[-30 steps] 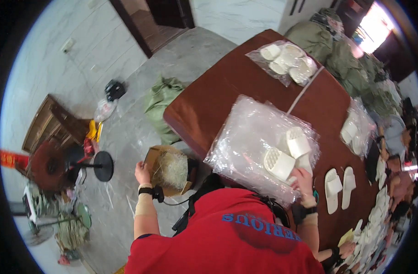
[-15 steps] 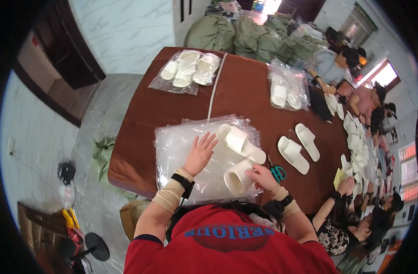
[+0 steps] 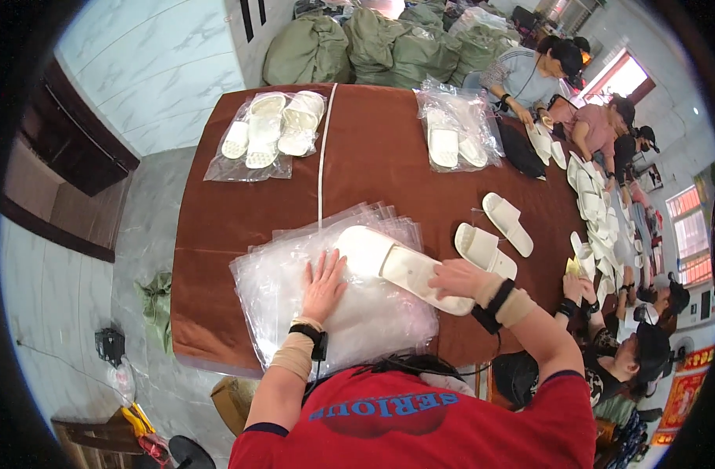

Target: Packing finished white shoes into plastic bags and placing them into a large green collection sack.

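My left hand (image 3: 324,291) lies flat with fingers spread on a stack of clear plastic bags (image 3: 275,273). To its right my right hand (image 3: 461,281) grips a white slipper (image 3: 412,272) above the bags. Its fingers curl over the end towards me and partly cover it. A second slipper may overlap this one; I cannot tell where one ends. Just beyond my right hand lies a white slipper (image 3: 482,248) with a wide strap, and its mate (image 3: 507,224) rests a little farther back.
Bagged white slippers lie at the far left (image 3: 265,134) and far right (image 3: 456,137) of the brown-covered table (image 3: 373,168). A heap of slippers (image 3: 596,199) fills the right side, where co-workers (image 3: 529,74) sit. Green sacks (image 3: 307,51) stand behind.
My right hand has lifted and moved the slipper it held away from me, to where the other slipper lay. My left hand has come down flat on the bags. The teal-handled scissors are now hidden.
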Demonstrator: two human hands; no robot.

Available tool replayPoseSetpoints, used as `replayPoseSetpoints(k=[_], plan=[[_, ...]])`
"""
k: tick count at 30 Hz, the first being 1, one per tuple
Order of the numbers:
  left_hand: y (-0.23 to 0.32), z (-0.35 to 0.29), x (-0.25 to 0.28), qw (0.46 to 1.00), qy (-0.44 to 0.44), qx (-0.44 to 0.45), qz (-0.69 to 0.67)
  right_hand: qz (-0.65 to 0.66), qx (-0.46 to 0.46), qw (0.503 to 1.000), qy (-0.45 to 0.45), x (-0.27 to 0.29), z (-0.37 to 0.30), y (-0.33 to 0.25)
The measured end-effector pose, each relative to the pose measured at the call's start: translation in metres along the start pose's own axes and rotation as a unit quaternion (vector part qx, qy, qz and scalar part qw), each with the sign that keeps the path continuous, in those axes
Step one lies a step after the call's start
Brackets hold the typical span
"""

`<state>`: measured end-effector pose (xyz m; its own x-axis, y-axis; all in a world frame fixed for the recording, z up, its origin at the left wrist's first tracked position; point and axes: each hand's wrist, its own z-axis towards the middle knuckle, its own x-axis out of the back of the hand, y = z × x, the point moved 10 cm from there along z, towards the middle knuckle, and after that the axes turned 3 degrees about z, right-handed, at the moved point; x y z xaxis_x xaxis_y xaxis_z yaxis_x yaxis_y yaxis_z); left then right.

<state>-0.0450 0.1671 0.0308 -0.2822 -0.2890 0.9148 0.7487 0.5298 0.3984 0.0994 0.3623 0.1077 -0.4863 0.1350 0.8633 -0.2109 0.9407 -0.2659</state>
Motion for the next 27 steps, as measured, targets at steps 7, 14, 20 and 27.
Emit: replayPoseSetpoints(k=[7, 14, 20, 27], plan=[[-0.006, 0.001, -0.012, 1.000, -0.010, -0.004, -0.004, -0.004, 0.032, 0.989, 0.142, 0.015, 0.081, -0.005], [-0.013, -0.003, 0.003, 0.997, 0.025, 0.030, -0.070, 0.116, -0.097, 0.935, 0.320, 0.096, -0.027, 0.068], [-0.006, 0.006, -0.003, 0.999, 0.008, 0.016, -0.040, 0.037, -0.375, 0.828, 0.415, 0.131, -0.161, 0.214], [-0.006, 0.006, -0.001, 0.998, 0.008, 0.024, -0.058, 0.073, -0.557, 0.788, 0.251, -0.031, -0.163, 0.288]])
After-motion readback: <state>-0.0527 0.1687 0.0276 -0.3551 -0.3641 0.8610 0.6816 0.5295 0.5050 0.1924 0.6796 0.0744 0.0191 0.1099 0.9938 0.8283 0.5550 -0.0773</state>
